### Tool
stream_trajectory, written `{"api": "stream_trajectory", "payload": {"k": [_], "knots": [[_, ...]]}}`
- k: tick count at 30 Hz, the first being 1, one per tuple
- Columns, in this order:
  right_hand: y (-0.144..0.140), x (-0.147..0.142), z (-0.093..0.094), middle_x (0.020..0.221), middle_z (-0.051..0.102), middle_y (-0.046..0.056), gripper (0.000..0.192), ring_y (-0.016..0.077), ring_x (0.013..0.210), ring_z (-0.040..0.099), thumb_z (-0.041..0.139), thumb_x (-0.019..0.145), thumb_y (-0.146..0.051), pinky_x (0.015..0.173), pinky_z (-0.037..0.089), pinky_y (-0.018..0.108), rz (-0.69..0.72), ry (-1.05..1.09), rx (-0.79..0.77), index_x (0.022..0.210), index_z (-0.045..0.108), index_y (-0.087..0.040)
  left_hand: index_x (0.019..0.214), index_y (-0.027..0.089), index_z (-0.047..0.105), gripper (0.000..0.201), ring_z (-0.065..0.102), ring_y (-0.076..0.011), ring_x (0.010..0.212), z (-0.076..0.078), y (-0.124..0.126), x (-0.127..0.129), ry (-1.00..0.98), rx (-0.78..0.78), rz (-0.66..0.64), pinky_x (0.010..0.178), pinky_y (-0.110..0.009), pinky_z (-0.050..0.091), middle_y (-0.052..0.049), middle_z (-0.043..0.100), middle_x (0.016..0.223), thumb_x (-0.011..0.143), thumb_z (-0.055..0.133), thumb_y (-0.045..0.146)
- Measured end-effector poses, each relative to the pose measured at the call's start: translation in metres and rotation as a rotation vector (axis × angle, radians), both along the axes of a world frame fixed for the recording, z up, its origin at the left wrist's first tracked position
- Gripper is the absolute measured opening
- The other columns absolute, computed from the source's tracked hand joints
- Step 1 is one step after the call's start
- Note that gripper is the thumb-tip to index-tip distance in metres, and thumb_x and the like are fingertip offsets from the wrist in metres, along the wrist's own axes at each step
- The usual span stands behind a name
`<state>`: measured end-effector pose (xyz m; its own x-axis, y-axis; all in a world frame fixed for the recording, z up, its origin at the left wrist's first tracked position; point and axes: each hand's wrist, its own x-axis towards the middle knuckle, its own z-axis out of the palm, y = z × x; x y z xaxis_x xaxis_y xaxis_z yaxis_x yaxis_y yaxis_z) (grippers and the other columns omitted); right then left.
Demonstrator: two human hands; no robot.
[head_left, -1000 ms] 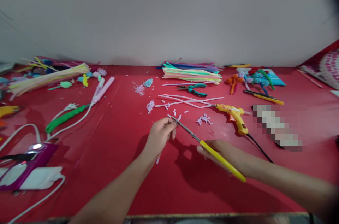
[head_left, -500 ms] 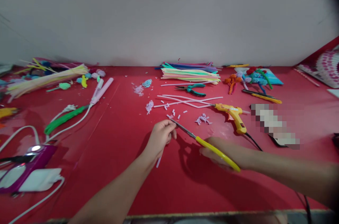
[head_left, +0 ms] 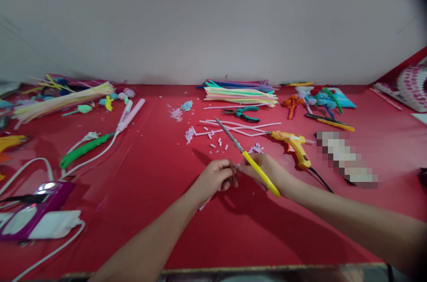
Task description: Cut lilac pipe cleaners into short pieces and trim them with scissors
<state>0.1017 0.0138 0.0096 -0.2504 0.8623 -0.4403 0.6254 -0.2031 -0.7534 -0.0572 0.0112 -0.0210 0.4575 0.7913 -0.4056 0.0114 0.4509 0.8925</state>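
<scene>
**Scissors and a pale pipe cleaner meet at mid-surface**

Scissors (head_left: pixel 248 159) with yellow handles sit clenched in the right hand (head_left: pixel 267 171), blades pointing up and away toward the loose pink stems (head_left: pixel 233 127). The left hand (head_left: pixel 218 177) pinches a pale pipe cleaner piece (head_left: pixel 204 204), whose tail trails below the fist; both hands touch at the fingertips, just near of the glue gun (head_left: pixel 293 145). This looks like a pause between snips, the stem being re-gripped; another cut would call for swinging the blades back across it.

The red surface (head_left: pixel 150 211) carries, beyond the glue gun, a stack of coloured pipe cleaners (head_left: pixel 240 93) and green pliers (head_left: pixel 245 114). Cut bits (head_left: pixel 216 142) lie scattered left of the gun, close to the hands.
</scene>
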Motion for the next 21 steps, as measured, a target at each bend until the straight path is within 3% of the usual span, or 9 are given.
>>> {"api": "stream_trajectory", "payload": {"k": [7, 14, 18, 21], "knots": [[0.002, -0.004, -0.004, 0.037, 0.037, -0.009, 0.007, 0.005, 0.033, 0.036, 0.043, 0.069, -0.02, 0.038, 0.024, 0.018, -0.036, 0.06, 0.039, 0.063, 0.044, -0.017, 0.076, 0.013, 0.055, 0.016, 0.038, -0.0034, 0.037, 0.0, -0.001, -0.002, 0.136, 0.048, -0.059, 0.038, -0.015, 0.023, -0.001, 0.059, 0.055, 0.073, 0.049, 0.027], [0.007, -0.004, -0.002, 0.039, 0.037, -0.009, 0.007, 0.0046, 0.034, 0.035, 0.045, 0.068, -0.02, 0.038, 0.021, 0.018, -0.053, 0.041, 0.062, 0.062, 0.044, -0.017, 0.075, 0.015, 0.053, 0.012, 0.038, -0.0031, 0.037, -0.002, -0.001, -0.001, 0.132, 0.079, 0.013, 0.038, -0.015, 0.024, 0.0, 0.058, 0.054, 0.072, 0.051, 0.026], [0.008, 0.006, -0.002, 0.039, 0.036, -0.008, 0.019, 0.0056, 0.035, 0.035, 0.047, 0.072, -0.032, 0.038, 0.021, 0.019, -0.028, 0.022, 0.071, 0.061, 0.043, -0.018, 0.07, 0.014, 0.051, 0.012, 0.033, -0.0025, 0.036, -0.002, 0.002, -0.004, 0.061, 0.119, 0.05, 0.038, -0.016, 0.021, 0.002, 0.055, 0.052, 0.074, 0.05, 0.026], [0.003, 0.025, -0.005, 0.041, 0.036, -0.007, 0.034, 0.0068, 0.036, 0.036, 0.045, 0.075, -0.048, 0.038, 0.022, 0.02, 0.051, -0.065, 0.068, 0.06, 0.042, -0.018, 0.071, 0.015, 0.05, 0.016, 0.029, -0.0024, 0.034, -0.001, 0.006, -0.009, 0.023, 0.124, 0.194, 0.036, -0.017, 0.018, 0.004, 0.051, 0.049, 0.076, 0.049, 0.03]]}}
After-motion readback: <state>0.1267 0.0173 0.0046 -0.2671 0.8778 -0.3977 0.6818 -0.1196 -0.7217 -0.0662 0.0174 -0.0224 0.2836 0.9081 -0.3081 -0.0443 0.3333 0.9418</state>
